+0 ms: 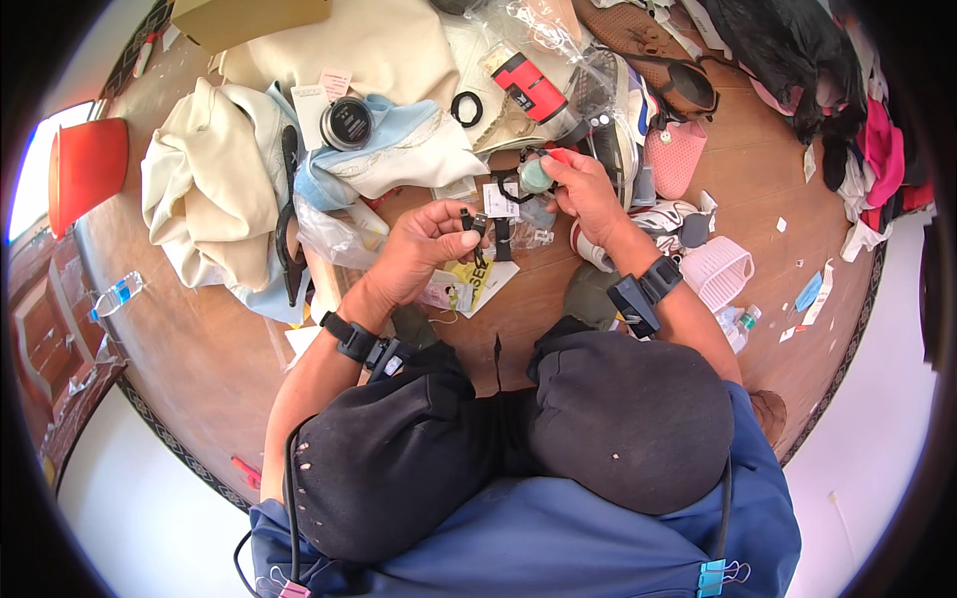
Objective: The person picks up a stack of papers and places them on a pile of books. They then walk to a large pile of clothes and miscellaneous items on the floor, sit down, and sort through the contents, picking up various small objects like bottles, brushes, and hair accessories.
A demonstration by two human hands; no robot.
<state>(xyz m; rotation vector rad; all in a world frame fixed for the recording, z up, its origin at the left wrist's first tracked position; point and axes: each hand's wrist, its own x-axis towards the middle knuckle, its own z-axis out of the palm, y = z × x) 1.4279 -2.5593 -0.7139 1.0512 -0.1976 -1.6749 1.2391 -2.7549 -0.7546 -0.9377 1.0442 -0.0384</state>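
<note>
My left hand (413, 250) pinches a black USB cable (479, 223) between thumb and fingers, its metal plugs pointing up. In my right hand (587, 196) is a small mint-green round object (534, 177) with something red beside it; what it is, I cannot tell. A black braided cord (505, 191) loops just left of it. Between the hands, on the floor, lie a white printed tag (500, 200) and clear plastic packaging. Below my left fingers sits a yellow-and-white printed packet (490, 288).
Cream and pale-blue fabric (217, 179) lies left, with a round black-lidded jar (348, 123) nearby. Ahead is a red-and-black labelled container (527, 86). Shoes, a pink clog (675, 152) and a pink plastic basket (716, 270) are at right. A red bin (90, 172) stands far left.
</note>
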